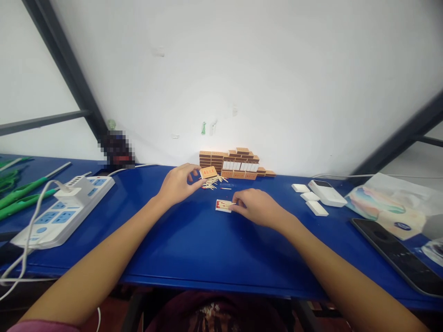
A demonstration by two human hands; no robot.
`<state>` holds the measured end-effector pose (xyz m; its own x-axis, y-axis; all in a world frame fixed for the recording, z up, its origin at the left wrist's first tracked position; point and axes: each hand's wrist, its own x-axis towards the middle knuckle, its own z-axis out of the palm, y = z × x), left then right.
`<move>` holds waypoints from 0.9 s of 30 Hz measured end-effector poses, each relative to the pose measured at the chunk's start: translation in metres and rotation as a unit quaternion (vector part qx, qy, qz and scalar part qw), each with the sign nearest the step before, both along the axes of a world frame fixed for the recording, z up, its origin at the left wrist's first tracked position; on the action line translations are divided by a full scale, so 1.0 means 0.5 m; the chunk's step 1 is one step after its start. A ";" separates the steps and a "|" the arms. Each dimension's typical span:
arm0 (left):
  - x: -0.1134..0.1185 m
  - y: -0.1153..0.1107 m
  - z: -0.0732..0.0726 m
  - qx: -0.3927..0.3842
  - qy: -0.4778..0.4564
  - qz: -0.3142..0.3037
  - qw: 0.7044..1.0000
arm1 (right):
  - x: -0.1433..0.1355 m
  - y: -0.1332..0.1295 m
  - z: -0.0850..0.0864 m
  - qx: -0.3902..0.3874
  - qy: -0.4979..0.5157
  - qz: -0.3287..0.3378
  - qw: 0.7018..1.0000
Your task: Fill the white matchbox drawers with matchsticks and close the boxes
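My left hand (180, 183) pinches an orange matchbox sleeve (208, 172) by its left side, over a loose pile of matches (209, 184) on the blue table. Nearer to me lies a small white matchbox tray (224, 210) with red-tipped matches in it. At the tray's right side is my right hand (256, 207), its thumb and forefinger closed at the ends of the matches; whether it grips a match or the tray's edge is hard to make out. One single match (225, 188) rests beside the pile.
Stacked matchboxes (238, 161) stand against the white wall, several white trays among them. White matchbox trays (316, 208) and a white device (327, 192) sit to the right, with a phone (398, 253) and a tissue pack (387, 205). On the left are a power strip (65, 216) and green-handled tools (26, 193).
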<state>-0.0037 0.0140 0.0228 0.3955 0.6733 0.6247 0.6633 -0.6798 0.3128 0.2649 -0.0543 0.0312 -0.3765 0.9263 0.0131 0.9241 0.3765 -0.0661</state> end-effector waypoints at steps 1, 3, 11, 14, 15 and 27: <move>0.000 0.000 0.000 -0.001 0.001 0.000 1.000 | -0.002 0.000 0.000 -0.004 0.003 0.002 1.000; 0.001 -0.001 0.001 -0.002 0.001 0.001 1.000 | -0.007 -0.002 0.001 -0.007 0.005 0.002 1.000; 0.001 0.000 0.000 -0.001 0.005 0.000 1.000 | -0.009 -0.002 0.002 -0.013 -0.002 0.003 1.000; 0.000 -0.001 0.001 -0.001 0.007 0.002 1.000 | -0.004 -0.003 0.005 -0.020 -0.002 0.008 1.000; 0.000 -0.001 0.001 -0.001 0.007 0.003 1.000 | -0.002 -0.003 0.007 -0.024 -0.003 0.009 1.000; -0.002 0.002 -0.002 -0.008 0.010 0.000 1.000 | 0.031 0.010 0.016 0.003 -0.005 0.002 1.000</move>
